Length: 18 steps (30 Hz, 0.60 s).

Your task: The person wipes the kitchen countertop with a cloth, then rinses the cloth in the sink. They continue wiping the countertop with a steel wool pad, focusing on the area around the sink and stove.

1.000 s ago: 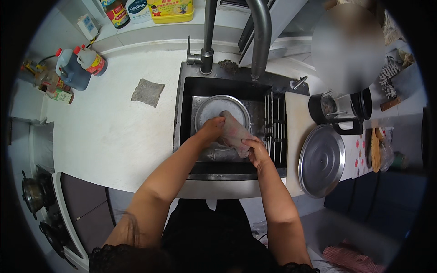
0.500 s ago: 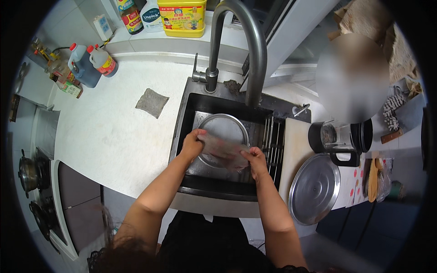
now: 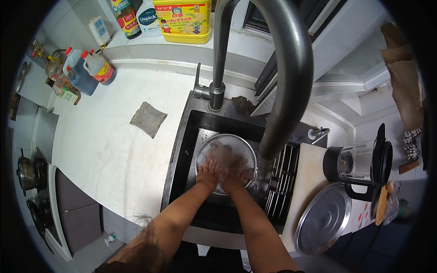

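Observation:
A round metal basin [image 3: 251, 152] with whitish water in it stands inside the dark sink [image 3: 180, 157]. In the basin lies a thin, wet, pinkish-brown cloth-like piece [image 3: 223, 154], crumpled and partly under the water. My left hand [image 3: 208, 175] rests at the basin's near left side, its fingers spread flat beside the piece's edge. Close by on the right, my right hand [image 3: 233, 182] presses down at the near edge of the same piece. Its fingers are mostly hidden in the water and the piece, so its grip does not show.
The grey faucet [image 3: 291, 68] arches over the sink's right part. A slatted rack [image 3: 281, 186] sits at the sink's right, then a cutting board [image 3: 304, 168], a metal lid [image 3: 324, 218] and a blender jug [image 3: 357, 164]. A grey scouring pad [image 3: 149, 119] lies on the left counter [image 3: 104, 150].
Both hands have gone down into the basin and closer together. The piece, stretched between them above the basin before, now lies crumpled in the water. The view has shifted slightly.

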{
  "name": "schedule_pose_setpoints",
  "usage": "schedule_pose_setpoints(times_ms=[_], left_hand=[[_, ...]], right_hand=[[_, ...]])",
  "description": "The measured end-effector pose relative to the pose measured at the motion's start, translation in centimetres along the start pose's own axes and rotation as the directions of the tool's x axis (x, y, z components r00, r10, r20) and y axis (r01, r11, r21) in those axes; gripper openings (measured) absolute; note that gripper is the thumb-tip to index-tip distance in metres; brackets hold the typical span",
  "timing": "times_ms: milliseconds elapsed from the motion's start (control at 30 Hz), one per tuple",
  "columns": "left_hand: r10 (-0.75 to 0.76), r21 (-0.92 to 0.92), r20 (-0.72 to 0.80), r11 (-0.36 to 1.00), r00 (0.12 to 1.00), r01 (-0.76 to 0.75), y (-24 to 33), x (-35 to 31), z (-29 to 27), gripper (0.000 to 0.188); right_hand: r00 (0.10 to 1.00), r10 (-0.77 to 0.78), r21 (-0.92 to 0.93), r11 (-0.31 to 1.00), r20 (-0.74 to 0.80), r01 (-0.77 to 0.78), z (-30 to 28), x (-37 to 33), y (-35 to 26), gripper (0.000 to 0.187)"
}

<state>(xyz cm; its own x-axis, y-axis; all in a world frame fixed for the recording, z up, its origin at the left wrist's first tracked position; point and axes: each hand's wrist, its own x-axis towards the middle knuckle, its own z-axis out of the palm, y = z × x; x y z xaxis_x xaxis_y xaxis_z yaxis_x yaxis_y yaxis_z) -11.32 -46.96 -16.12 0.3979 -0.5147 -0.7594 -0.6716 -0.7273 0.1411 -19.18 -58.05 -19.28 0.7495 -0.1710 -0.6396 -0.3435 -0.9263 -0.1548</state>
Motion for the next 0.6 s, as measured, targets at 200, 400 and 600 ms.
schedule_pose_setpoints(times_ms=[200, 400, 600], left_hand=[[0.05, -0.661, -0.023, 0.749, 0.999, -0.053, -2.5, 4.6, 1.2, 0.07], [-0.265, -0.871, 0.204, -0.489, 0.942, 0.051, 0.4, 2.0, 0.1, 0.072], [0.249, -0.561, 0.052, -0.794, 0.967, 0.235, -1.1, 0.9, -0.3, 0.068]], right_hand=[[0.838, 0.057, 0.29, 0.949, -0.543, 0.123, 2.3, 3.6, 3.4, 0.055], [0.827, 0.44, 0.689, 0.719, -0.349, -0.092, 1.9, 3.1, 1.0, 0.03], [0.772, 0.037, 0.504, 0.777, -0.635, 0.377, -6.3, -7.4, -6.5, 0.027]])
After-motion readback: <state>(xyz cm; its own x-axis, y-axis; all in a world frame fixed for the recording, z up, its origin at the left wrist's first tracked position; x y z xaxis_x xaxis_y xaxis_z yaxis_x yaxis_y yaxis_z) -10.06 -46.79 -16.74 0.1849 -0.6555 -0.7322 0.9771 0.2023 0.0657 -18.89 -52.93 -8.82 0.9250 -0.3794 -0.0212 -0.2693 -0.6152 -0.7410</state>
